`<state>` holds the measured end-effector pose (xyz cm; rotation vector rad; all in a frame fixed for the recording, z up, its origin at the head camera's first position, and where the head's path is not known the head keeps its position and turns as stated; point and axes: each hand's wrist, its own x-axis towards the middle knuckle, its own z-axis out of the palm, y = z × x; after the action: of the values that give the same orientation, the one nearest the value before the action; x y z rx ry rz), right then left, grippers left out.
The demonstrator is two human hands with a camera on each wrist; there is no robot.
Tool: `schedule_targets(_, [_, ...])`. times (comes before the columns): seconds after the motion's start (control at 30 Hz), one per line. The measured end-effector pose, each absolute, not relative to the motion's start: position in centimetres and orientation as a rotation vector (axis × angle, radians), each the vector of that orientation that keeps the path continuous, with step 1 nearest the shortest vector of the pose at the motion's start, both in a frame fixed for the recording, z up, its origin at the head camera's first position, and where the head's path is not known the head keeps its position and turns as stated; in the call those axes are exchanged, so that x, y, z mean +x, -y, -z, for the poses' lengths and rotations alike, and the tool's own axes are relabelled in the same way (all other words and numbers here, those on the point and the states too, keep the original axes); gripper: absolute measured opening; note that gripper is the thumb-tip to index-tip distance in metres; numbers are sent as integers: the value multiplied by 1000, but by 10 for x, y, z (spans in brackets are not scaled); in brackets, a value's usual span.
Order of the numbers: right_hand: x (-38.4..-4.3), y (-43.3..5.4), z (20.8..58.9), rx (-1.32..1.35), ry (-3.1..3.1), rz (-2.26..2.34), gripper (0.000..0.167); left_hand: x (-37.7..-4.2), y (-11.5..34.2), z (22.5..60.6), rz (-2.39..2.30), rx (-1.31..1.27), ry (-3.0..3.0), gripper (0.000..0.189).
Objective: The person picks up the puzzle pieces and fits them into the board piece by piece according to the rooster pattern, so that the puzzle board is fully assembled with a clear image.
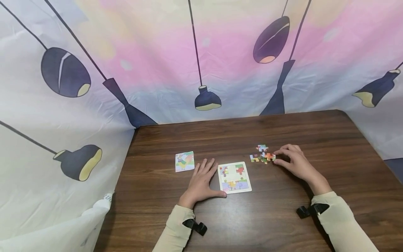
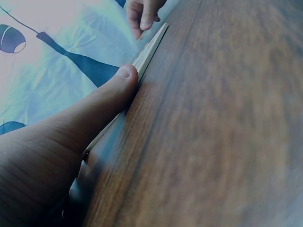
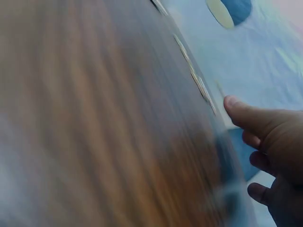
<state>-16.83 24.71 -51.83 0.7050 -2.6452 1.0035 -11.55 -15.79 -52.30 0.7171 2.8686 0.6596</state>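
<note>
A square puzzle board (image 1: 239,191) with a white border lies on the table, jigsaw pieces filling its bottom row and upper corners. Beside its left edge my left hand (image 1: 203,183) rests with fingers spread. The left thumb (image 2: 124,78) touches the board's near edge in the left wrist view. Over to the right, my right hand (image 1: 296,162) pinches a puzzle piece (image 1: 273,158) between thumb and fingers at the end of a cluster of loose pieces (image 1: 255,158). In the right wrist view that piece shows only as a thin, blurred edge by the thumb (image 3: 232,101).
A picture card (image 1: 184,161) lies left of the board, near the left fingertips. One loose piece (image 1: 262,148) sits behind the cluster. The brown wooden table (image 1: 267,224) meets a cloth backdrop (image 1: 170,70) printed with lamps at its back and left.
</note>
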Motion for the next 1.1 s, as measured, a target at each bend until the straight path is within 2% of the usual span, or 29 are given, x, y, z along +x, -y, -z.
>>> schedule_targets(0.27, [-162, -201, 509, 893, 2654, -997, 25, -116, 158, 523, -658, 717, -2871, 123])
schedule_targets(0.53, [-152, -166, 518, 1045, 2716, -1007, 26, -116, 158, 523, -656, 723, -2876, 123])
schedule_targets(1.1, [-144, -147, 515, 1099, 2664, -978, 30, -116, 157, 523, -653, 713, -2875, 122])
